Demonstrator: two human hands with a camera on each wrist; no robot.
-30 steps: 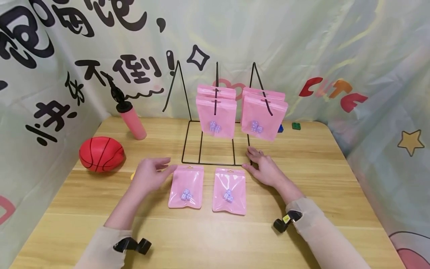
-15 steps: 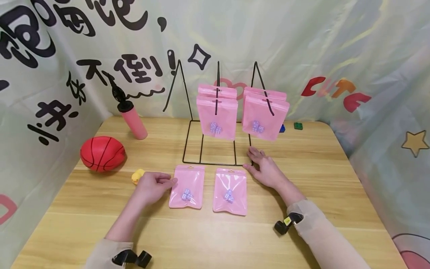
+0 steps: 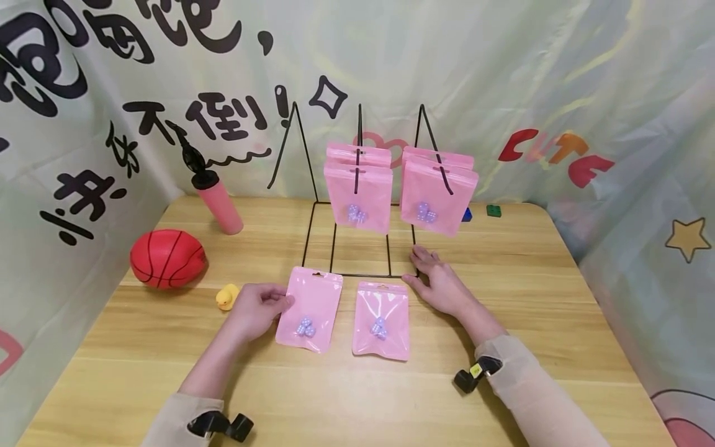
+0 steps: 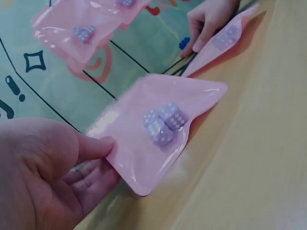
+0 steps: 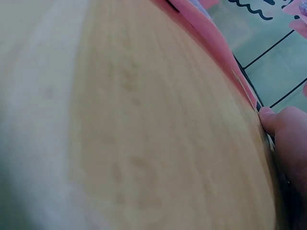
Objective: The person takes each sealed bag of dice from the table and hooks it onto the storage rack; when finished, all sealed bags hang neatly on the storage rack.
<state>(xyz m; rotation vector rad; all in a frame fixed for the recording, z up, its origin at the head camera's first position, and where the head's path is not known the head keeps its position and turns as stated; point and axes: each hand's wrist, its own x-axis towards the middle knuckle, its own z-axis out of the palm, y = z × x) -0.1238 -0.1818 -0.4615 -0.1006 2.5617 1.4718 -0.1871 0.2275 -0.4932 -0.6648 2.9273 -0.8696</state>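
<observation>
A pink zip bag (image 3: 310, 307) with several pale purple dice showing through tilts slightly up from the table. My left hand (image 3: 260, 311) pinches its left edge, thumb on top and fingers beneath, as the left wrist view shows (image 4: 57, 167). A second pink bag (image 3: 382, 310) of dice lies flat to its right. Behind them stands a black wire display rack (image 3: 363, 275); pink dice bags hang on its middle hook (image 3: 359, 192) and right hook (image 3: 441, 192), and its left hook (image 3: 279, 149) is bare. My right hand (image 3: 441, 282) holds the rack's front right corner.
Left of the left hand sit a yellow rubber duck (image 3: 226, 297) and a red basketball-patterned ball (image 3: 168, 258). A pink hand pump (image 3: 220, 205) stands at the back left. Blue (image 3: 467, 215) and green (image 3: 493, 211) toy bricks lie behind the rack. A printed cloth (image 3: 558, 93) surrounds the table.
My left hand has come down to the left bag and taken its edge; the bag has tilted, its top now overlapping the rack's front bar. The right hand stays at the rack's corner.
</observation>
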